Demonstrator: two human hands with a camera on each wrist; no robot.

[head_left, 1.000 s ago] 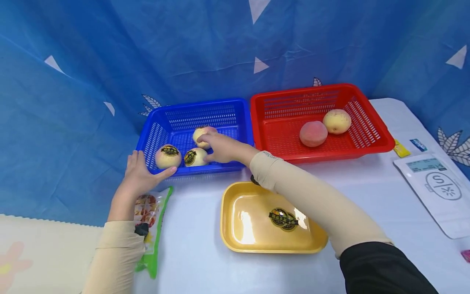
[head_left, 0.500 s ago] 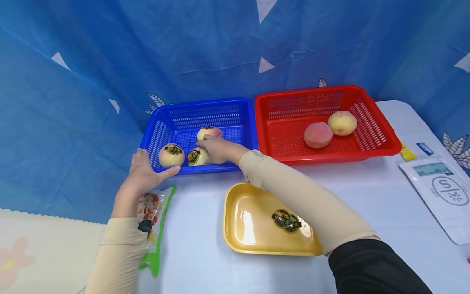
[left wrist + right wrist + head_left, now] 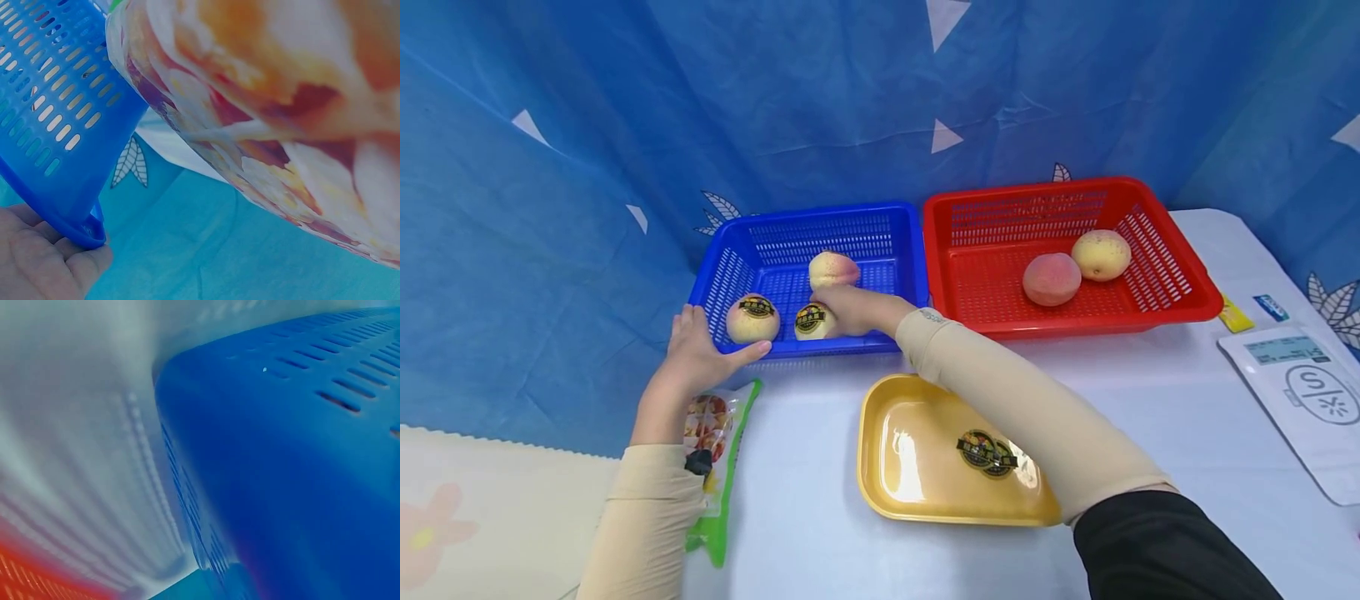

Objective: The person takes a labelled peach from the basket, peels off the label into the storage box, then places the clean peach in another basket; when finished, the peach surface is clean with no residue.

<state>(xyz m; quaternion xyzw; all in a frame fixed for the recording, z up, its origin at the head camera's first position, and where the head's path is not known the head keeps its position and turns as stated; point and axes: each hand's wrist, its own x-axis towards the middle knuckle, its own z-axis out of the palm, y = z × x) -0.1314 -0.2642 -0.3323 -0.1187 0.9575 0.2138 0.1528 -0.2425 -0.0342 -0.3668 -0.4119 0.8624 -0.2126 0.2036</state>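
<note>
Three pale peaches sit in the blue plastic basket (image 3: 820,239). My right hand (image 3: 848,309) reaches over its front rim and grips the stickered front peach (image 3: 812,321) from the right side. Just behind those fingers lies the rear peach (image 3: 835,270), blushed pink, no sticker showing. To the left is another peach (image 3: 752,323) with a black-and-gold label. My left hand (image 3: 694,354) rests at the basket's front left corner, fingers extended along the outside and thumb across the front rim. In the left wrist view, fingers (image 3: 87,265) touch the rim. The right wrist view shows the basket's outer wall (image 3: 219,431), without the hand.
A red basket (image 3: 970,321) with two peaches stands beside the blue one. A gold tray (image 3: 880,500) bearing overlapping round labels lies in front, partly under my right forearm. A printed plastic bag (image 3: 718,450) lies below my left wrist; a white scale (image 3: 1300,400) sits far right.
My right hand has left the rear peach and taken hold of the front one, which shifts slightly right with its label turned forward. The rear peach has rolled, hiding its label. My left hand stays put.
</note>
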